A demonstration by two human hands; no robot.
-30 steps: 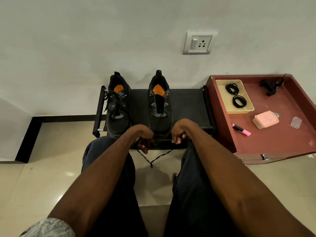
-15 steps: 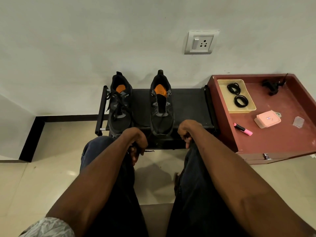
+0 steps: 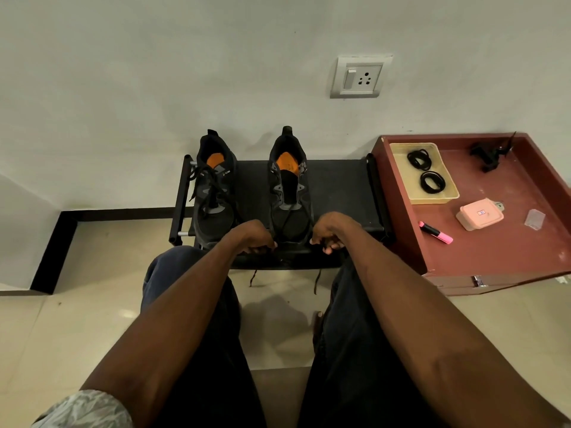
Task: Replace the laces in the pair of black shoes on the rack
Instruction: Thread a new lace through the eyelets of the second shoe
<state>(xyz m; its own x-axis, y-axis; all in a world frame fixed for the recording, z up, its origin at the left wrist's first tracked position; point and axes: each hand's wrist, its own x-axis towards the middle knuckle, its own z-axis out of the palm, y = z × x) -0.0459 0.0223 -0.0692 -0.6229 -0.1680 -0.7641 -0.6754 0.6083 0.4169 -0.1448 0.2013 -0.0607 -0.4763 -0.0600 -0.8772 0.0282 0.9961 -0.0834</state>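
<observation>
I've got both hands, left [image 3: 258,240] and right [image 3: 329,239], fingers pinching lace [image 3: 289,222] ends at right shoe's [image 3: 290,196] toe on rack [image 3: 336,186]: lowest eyelets threaded, rest unlaced, left shoe [image 3: 213,193] laced.

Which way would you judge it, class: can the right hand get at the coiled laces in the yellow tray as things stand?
Probably yes. The coiled laces lie uncovered in the open yellow tray, but the right hand must first release the lace it pinches.
</observation>
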